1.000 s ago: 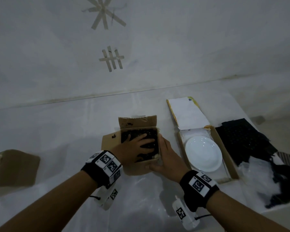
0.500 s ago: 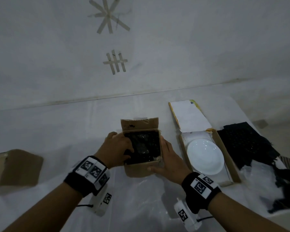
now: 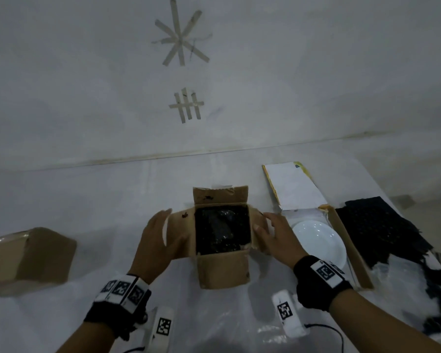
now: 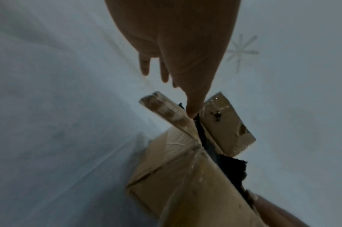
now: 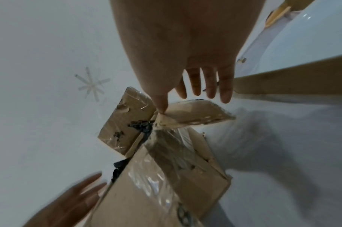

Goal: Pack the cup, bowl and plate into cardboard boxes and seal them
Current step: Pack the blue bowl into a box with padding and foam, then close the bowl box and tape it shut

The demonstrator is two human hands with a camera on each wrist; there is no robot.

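- Nearest the camera, both wrists are wearing black bands with square printed markers; two white marker-tagged blocks are lying on the tabletop (image 3: 61, 200) below them.
- Just past the wrists, a small cardboard box (image 3: 224, 272) is sitting centre on the tabletop, all four flaps open, near flap hanging toward the viewer.
- Black padding (image 3: 222, 229) is filling the box opening, glossy in spots; whether a cup or bowl is under it, cannot tell.
- Left hand (image 3: 158, 244) is flanking the box's left flap (image 3: 180, 235), fingers straight and spread behind the flap, thumb touching its inner face in the left wrist view. Not curling round anything.
- Right hand (image 3: 275, 235) is mirroring that on the right flap (image 3: 261, 220): fingers straight and loose, thumb tip touching the flap at its fold in the right wrist view. Also gripping nothing.
- Clear tape is showing on the box's outer walls in both wrist views.
- Right of the small box, just beside the right hand, a flat cardboard box (image 3: 351, 250) is lying open with a white plate (image 3: 321, 242) inside on a white liner; its white-lined lid (image 3: 293, 188) is folded back, away from the viewer.
- Further right, a black dotted sheet (image 3: 377, 230) and crumpled clear wrap (image 3: 402, 289) are lying at the tabletop edge.
- Far left, a third cardboard box (image 3: 28, 258) is sitting well apart from the others, looking closed.
- On the white backdrop behind, tape strips are forming a star (image 3: 180, 38) and a hash mark (image 3: 187, 105).
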